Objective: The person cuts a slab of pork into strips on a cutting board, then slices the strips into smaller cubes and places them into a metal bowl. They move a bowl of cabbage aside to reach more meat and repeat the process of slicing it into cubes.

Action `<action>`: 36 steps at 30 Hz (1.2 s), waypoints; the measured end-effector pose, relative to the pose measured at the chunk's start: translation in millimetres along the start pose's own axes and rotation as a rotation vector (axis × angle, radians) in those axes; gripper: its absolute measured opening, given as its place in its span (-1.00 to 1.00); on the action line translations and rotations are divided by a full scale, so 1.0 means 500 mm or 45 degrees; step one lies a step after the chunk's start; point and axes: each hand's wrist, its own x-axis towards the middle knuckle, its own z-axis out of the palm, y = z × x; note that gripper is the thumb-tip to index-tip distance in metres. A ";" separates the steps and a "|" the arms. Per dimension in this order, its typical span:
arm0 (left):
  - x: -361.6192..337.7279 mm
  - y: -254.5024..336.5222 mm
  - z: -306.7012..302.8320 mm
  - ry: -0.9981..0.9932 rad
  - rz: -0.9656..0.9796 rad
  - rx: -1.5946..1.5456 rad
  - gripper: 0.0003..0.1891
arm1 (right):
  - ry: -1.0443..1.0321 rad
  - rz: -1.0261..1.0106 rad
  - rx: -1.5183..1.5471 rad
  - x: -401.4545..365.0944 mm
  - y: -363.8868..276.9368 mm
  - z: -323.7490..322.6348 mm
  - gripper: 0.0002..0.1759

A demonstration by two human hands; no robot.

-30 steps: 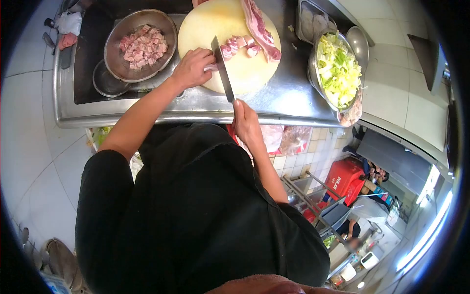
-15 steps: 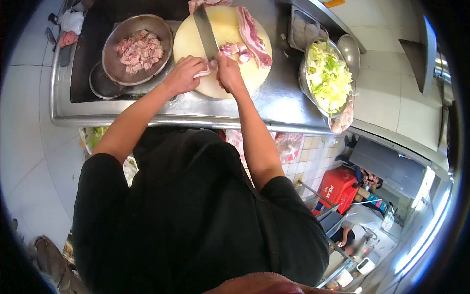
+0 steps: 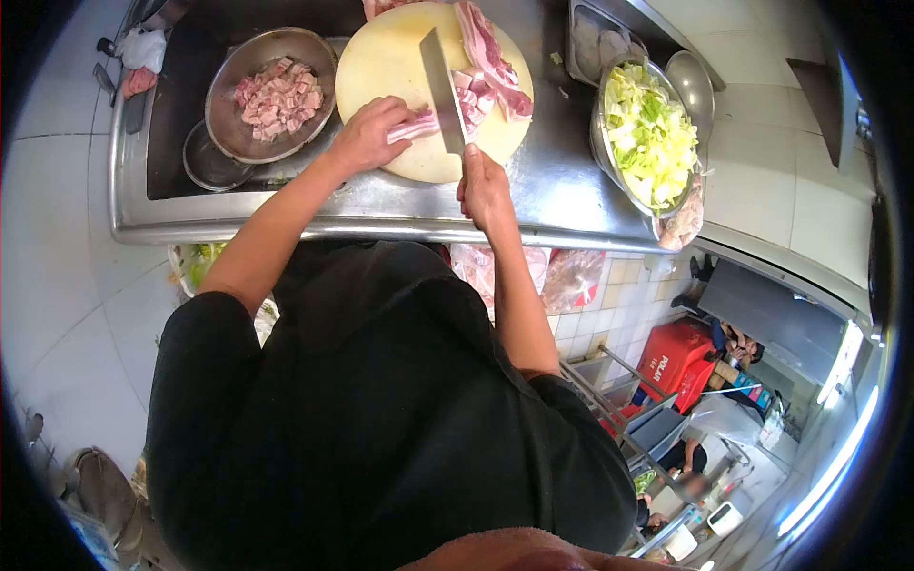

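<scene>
My right hand [image 3: 486,190] is closed round the handle of a cleaver [image 3: 442,86], its broad blade over a round pale cutting board [image 3: 381,57]. My left hand [image 3: 369,136] grips a strip of pork belly [image 3: 413,126] left of the blade. On the blade's right side lie cut pork chunks [image 3: 473,96]. A longer raw pork strip [image 3: 491,59] rests along the board's right edge, and more meat [image 3: 392,8] shows at its far edge. To the left, a metal bowl [image 3: 221,102] holds diced pork [image 3: 279,99].
A metal bowl of chopped greens [image 3: 651,138] stands on the steel counter [image 3: 562,181] to the right. Behind it is a metal tray [image 3: 577,65]. Bagged meat [image 3: 571,278] sits below the counter. A red cooler [image 3: 672,364] and other people are at lower right.
The cleaver has moved right, with more cut chunks now beside it. My left hand has shifted slightly, and more of the pork strip shows between hand and blade.
</scene>
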 end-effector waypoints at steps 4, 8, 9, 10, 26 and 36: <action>0.021 -0.004 0.009 -0.115 0.045 0.123 -0.66 | -0.012 -0.017 -0.235 -0.031 0.009 0.016 -0.39; 0.020 -0.012 0.030 -0.067 0.041 0.106 -0.66 | -0.025 -0.025 -0.292 -0.070 0.048 0.007 -0.41; 0.017 -0.017 0.035 -0.049 0.043 0.082 -0.66 | -0.048 0.014 -0.295 -0.089 0.044 -0.005 -0.41; 0.018 -0.018 0.036 -0.029 0.044 0.059 -0.67 | -0.071 0.053 -0.299 -0.108 0.041 -0.017 -0.41; 0.008 -0.030 0.026 -0.137 0.084 0.104 -0.60 | -0.089 -0.257 -0.246 0.205 -0.052 0.093 -0.39; -0.023 0.001 -0.030 -0.009 0.071 0.029 -0.65 | -0.127 -0.055 -0.247 -0.005 -0.033 0.015 -0.35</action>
